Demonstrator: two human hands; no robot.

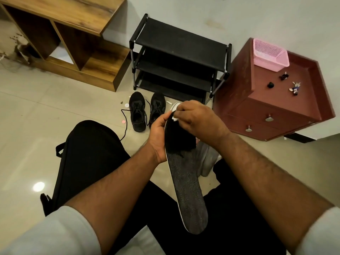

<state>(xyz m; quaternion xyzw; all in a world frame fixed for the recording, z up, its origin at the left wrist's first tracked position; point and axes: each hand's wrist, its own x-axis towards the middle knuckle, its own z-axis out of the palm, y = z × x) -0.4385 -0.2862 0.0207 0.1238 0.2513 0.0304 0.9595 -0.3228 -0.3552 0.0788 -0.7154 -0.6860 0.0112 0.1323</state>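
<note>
Currently, left hand (158, 133) grips the long dark-grey white-edged fabric insole (187, 190), fingers curled; right hand (201, 120) pinches a small white wad (174, 117) against its upper end.

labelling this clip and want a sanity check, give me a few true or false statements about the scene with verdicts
1. The left hand holds the insole by its edge. True.
2. The right hand is empty. False: it pinches a small white wad against the insole's far end.
3. The black shoes sit on the top shelf of the shoe rack. False: they stand on the floor in front of it.
4. A pink basket stands on the red-brown cabinet. True.
</note>
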